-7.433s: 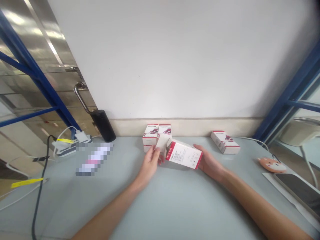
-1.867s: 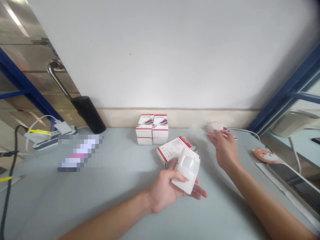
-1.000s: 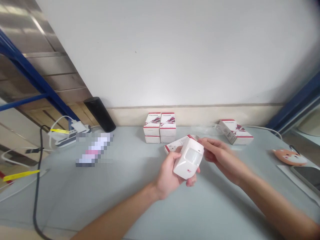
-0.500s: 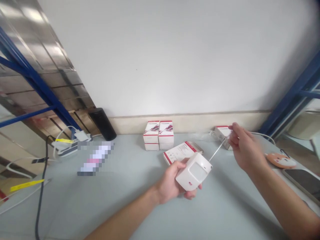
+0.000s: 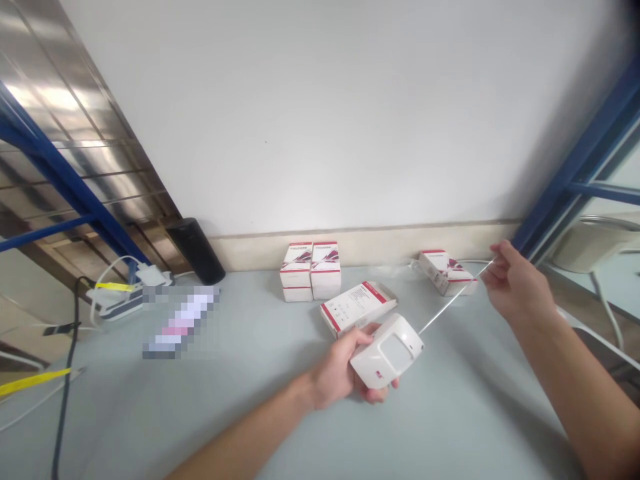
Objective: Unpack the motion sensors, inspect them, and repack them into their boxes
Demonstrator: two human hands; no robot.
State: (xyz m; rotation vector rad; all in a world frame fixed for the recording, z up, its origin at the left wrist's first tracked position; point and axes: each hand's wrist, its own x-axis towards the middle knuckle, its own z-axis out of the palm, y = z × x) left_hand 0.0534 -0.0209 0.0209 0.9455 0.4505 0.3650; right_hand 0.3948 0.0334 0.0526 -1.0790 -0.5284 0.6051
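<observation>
The white sensor (image 5: 387,350) is held just above the worktop (image 5: 225,407), near its middle, tilted with its window face up. The left hand (image 5: 340,375) has its grip wrapped around the sensor's lower end, fingers curled under it and thumb on top. A thin white strip (image 5: 450,303) runs taut from the sensor's upper right corner to the right hand (image 5: 517,290), whose grip pinches the strip's far end between thumb and fingertips. Just behind the sensor lies an opened red-and-white box (image 5: 353,308). Further back, two upright boxes (image 5: 310,270) stand touching against the wall, and another box (image 5: 445,272) lies on its side near the right hand. A black cylinder (image 5: 195,250) and a power strip (image 5: 117,300) sit well apart at the left
</observation>
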